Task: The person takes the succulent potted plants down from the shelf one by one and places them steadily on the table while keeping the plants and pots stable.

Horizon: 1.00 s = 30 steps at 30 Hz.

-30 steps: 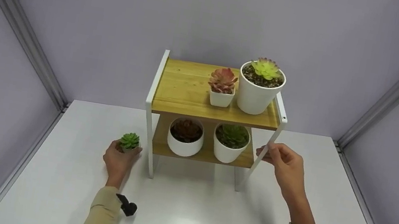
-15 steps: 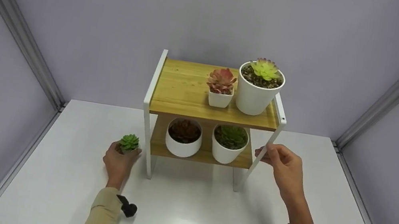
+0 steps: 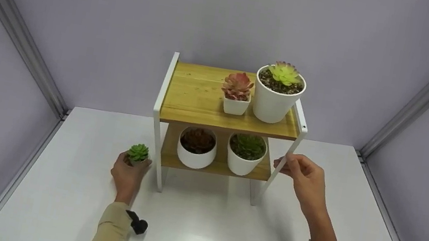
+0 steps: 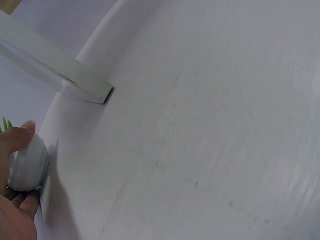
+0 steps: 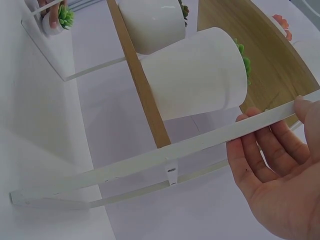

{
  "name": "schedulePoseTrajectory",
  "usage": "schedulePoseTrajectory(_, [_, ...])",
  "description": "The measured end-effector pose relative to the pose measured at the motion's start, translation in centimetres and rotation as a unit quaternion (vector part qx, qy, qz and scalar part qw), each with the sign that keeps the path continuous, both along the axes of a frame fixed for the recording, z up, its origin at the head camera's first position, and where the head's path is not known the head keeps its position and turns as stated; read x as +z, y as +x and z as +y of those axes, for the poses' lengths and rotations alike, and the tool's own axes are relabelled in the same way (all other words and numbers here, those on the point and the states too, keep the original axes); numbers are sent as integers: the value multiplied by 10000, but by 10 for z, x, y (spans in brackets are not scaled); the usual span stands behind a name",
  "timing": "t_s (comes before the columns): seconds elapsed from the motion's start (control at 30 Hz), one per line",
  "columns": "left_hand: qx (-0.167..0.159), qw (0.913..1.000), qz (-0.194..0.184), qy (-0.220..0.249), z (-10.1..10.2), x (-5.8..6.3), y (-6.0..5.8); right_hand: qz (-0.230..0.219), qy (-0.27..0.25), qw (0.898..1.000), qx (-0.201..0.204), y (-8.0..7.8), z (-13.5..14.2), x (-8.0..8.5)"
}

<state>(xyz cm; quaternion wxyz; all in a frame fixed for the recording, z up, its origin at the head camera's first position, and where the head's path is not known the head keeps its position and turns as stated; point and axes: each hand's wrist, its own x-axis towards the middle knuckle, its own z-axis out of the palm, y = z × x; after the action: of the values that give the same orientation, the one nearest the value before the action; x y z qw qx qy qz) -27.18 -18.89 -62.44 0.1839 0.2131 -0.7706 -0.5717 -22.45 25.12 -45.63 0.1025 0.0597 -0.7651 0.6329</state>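
Observation:
To the left of the two-tier plant shelf [image 3: 190, 94], my left hand [image 3: 129, 174] grips a small white pot holding a green succulent [image 3: 138, 152]. In the left wrist view this white pot [image 4: 30, 162] is at the left edge, its base at or close to the tabletop; the fingers hide part of it. My right hand [image 3: 309, 180] holds the shelf's white right front leg [image 3: 278, 170] between thumb and fingers. The right wrist view shows the right hand [image 5: 280, 170] with its fingers curled at the white leg [image 5: 210, 140], beside the lower board.
On the top board stand a red succulent [image 3: 235, 105] in a square white pot and a larger potted yellow-green succulent [image 3: 274, 104]. Below are a reddish-brown plant in a white pot [image 3: 195, 158] and a dark green one [image 3: 244, 165]. Walls enclose the white table [image 3: 196, 231].
The whole head view has shifted very slightly. Both hands keep their places at the succulent pot and the shelf leg.

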Motion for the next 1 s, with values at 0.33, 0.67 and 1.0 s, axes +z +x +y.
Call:
schedulePoseTrajectory(0.33, [-103, 9999, -57, -53, 1, -1, 1, 55, -122, 9999, 11, 1, 0, -1])
schedulePoseTrajectory(0.67, [-206, 9994, 28, -269, -1, -3, 2, 144, -173, 9997, 41, -1, 0, -1])
schedulePoseTrajectory(1.0, [-32, 9999, 47, -145, -1, -2, 11, 136, -151, 9998, 58, 0, -1, -1])
